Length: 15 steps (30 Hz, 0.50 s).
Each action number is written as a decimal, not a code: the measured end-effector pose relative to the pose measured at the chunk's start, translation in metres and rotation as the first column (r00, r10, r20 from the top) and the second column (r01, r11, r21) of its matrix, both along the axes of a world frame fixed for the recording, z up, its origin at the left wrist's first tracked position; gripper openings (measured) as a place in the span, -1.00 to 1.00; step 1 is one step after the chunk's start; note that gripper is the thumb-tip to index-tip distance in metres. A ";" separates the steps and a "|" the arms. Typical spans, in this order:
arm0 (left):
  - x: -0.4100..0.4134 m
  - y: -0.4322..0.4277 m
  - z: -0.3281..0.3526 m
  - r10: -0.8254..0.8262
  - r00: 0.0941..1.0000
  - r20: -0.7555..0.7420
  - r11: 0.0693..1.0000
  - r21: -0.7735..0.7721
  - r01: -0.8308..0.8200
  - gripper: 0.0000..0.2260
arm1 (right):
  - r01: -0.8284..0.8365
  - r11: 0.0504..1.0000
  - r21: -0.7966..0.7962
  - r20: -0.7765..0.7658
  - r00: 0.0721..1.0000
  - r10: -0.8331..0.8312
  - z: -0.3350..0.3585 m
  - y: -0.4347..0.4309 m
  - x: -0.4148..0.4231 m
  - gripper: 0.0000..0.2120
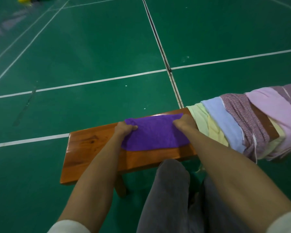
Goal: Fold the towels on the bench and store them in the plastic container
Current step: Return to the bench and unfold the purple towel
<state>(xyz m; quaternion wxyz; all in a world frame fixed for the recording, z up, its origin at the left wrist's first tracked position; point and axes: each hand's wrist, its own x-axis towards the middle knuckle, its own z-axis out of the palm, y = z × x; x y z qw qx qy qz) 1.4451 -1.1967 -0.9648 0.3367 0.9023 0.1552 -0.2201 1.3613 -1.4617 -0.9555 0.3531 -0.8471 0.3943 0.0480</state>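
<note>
- A green sports-court floor [91, 47] marked with white lines lies all around; on it stands a glossy wooden bench [84, 143], seen from above.
- The left hand [124, 129] pinches the purple towel [154, 133] at its left end, thumb on top and fingers curled round the bunched edge.
- The right hand [183, 123] grips the towel's right end with curled fingers, knuckles toward the far edge of the bench.
- Both forearms reach forward and down, nearly parallel, pale sleeves pushed up near the elbows, over grey-trousered knees.
- The purple towel lies flat across the bench top, already narrowed to a band, so a fold looks to be in hand.
- The next move likely calls for bringing one end over the other, keeping the edges aligned.
- A row of unfolded towels [233, 125], yellow, blue, patterned mauve and pink, drapes over the bench just right of the right hand.
- The plastic container is not in view.
</note>
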 end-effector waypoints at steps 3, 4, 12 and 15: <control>0.001 0.006 0.003 0.056 0.998 0.019 0.997 -0.047 -0.055 -0.45 | -0.055 0.998 -0.010 0.027 0.998 0.055 0.004 -0.005 -0.004 -0.49; 0.002 0.005 0.008 0.058 0.997 0.046 0.998 -0.020 -0.057 -0.46 | -0.074 0.997 0.005 0.022 0.997 0.074 0.006 -0.007 -0.006 -0.52; -0.009 -0.077 0.064 -0.150 0.981 0.122 0.989 0.029 0.147 -0.62 | -0.106 0.979 0.176 -0.025 0.993 0.112 0.016 -0.014 -0.021 -0.73; -0.024 -0.122 0.072 -0.259 0.959 0.111 0.966 0.027 0.258 -0.63 | -0.038 0.948 0.315 -0.028 0.998 0.049 0.020 -0.019 -0.025 -0.65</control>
